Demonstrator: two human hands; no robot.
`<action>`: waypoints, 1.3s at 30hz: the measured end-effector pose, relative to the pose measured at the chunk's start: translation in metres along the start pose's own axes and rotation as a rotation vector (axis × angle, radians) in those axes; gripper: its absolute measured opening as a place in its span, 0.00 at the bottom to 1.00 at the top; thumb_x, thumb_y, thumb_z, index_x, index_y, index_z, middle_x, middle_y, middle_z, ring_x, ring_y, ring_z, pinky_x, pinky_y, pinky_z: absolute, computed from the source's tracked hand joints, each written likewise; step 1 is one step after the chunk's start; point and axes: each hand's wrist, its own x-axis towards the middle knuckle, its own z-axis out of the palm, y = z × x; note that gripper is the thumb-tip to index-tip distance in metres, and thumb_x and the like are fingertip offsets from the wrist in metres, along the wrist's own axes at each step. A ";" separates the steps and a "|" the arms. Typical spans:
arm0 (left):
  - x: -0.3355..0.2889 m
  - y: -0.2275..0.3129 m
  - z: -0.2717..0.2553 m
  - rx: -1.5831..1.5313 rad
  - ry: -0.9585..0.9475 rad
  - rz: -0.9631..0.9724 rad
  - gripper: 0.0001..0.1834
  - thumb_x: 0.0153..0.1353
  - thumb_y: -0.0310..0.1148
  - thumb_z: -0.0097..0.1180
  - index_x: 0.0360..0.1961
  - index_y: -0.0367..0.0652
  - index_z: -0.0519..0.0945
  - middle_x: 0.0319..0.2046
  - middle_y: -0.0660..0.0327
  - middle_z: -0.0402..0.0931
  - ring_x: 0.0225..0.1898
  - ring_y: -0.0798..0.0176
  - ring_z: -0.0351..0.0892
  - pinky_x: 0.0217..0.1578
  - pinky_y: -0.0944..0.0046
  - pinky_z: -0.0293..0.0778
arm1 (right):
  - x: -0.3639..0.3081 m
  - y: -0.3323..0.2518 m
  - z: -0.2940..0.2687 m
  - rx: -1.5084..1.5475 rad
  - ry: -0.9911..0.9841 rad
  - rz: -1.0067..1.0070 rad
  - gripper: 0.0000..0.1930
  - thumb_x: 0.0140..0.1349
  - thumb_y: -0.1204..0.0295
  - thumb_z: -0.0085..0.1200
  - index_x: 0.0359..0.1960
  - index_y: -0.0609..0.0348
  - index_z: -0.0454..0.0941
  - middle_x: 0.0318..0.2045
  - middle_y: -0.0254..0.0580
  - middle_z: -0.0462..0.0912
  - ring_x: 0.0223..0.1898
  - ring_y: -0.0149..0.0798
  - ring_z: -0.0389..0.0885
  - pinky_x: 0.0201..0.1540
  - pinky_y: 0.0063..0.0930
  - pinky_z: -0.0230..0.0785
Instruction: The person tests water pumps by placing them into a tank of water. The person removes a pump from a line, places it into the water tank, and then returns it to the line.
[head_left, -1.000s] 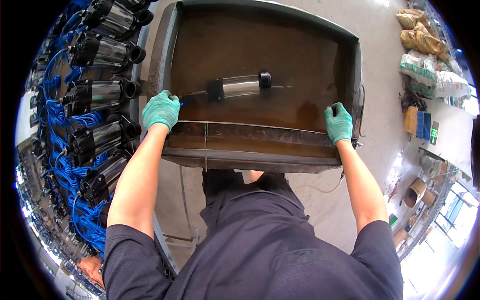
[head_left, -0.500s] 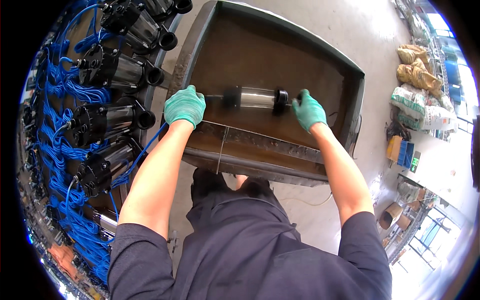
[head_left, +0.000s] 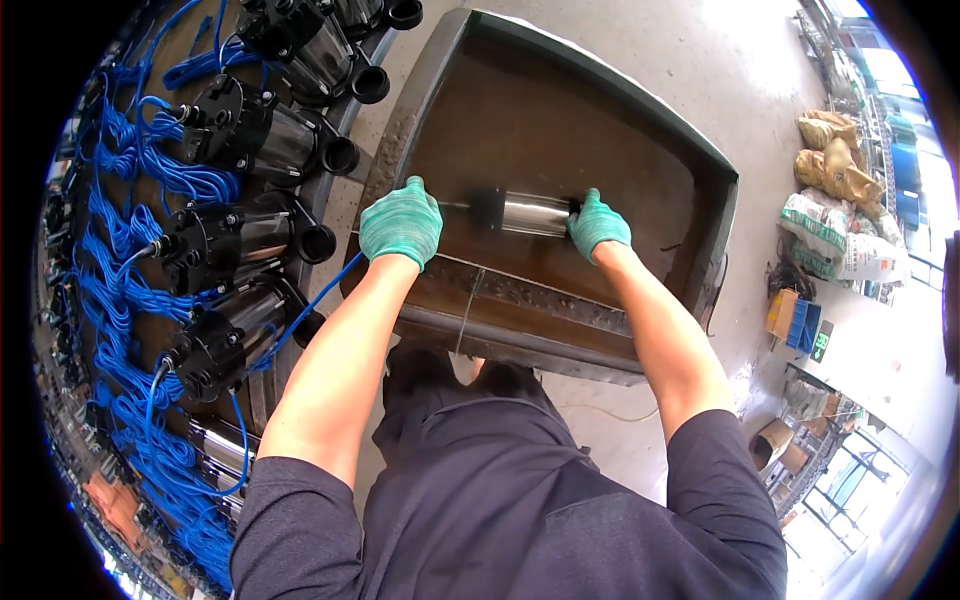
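Fingers of the right hand (head_left: 598, 224), in a green knit glove, are curled around the right end of a pump (head_left: 532, 212), a short cylinder with a shiny steel body and a black cap at its left end. Fingers of the left hand (head_left: 402, 222), same green glove, are bent down and closed near the pump's black end, where a thin lead runs out toward that hand; whether they pinch the lead or just press on the tank rim, cannot tell. The pump lies on its side inside a big rusty brown metal tank (head_left: 640, 130), near the front wall, roughly between the two hands. Tank interior is dark and looks wet. A blue cable (head_left: 322, 298) runs from under the left hand down to the left. To the left of the tank, a rack (head_left: 262, 375) carries a row of similar pumps (head_left: 250, 235) with black housings, lying side by side, with heaps of coiled blue cable (head_left: 120, 300) behind them. Both bare forearms come in from the lower edge over a dark shirt. On the concrete floor, well apart at upper right, a stack of filled sacks (head_left: 838, 190).
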 end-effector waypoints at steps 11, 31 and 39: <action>0.002 -0.012 0.001 -0.377 0.184 -0.096 0.19 0.74 0.46 0.49 0.53 0.47 0.83 0.42 0.45 0.88 0.47 0.39 0.88 0.50 0.43 0.82 | -0.034 -0.002 -0.038 -0.057 0.099 0.052 0.32 0.60 0.60 0.64 0.64 0.60 0.71 0.49 0.59 0.89 0.52 0.57 0.88 0.55 0.47 0.81; -0.168 -0.133 -0.100 -1.895 0.134 -0.008 0.12 0.75 0.36 0.57 0.50 0.41 0.85 0.33 0.52 0.89 0.13 0.79 0.59 0.15 0.75 0.52 | -0.257 0.039 -0.125 0.238 0.251 -0.373 0.09 0.57 0.67 0.62 0.38 0.55 0.84 0.33 0.55 0.88 0.38 0.60 0.87 0.45 0.50 0.81; -0.207 -0.151 -0.037 -1.864 0.284 -0.306 0.08 0.71 0.36 0.64 0.47 0.46 0.86 0.30 0.60 0.86 0.12 0.77 0.59 0.14 0.73 0.52 | -0.257 0.037 -0.038 0.215 0.338 -0.433 0.08 0.56 0.66 0.63 0.35 0.54 0.82 0.35 0.50 0.88 0.39 0.57 0.87 0.44 0.51 0.80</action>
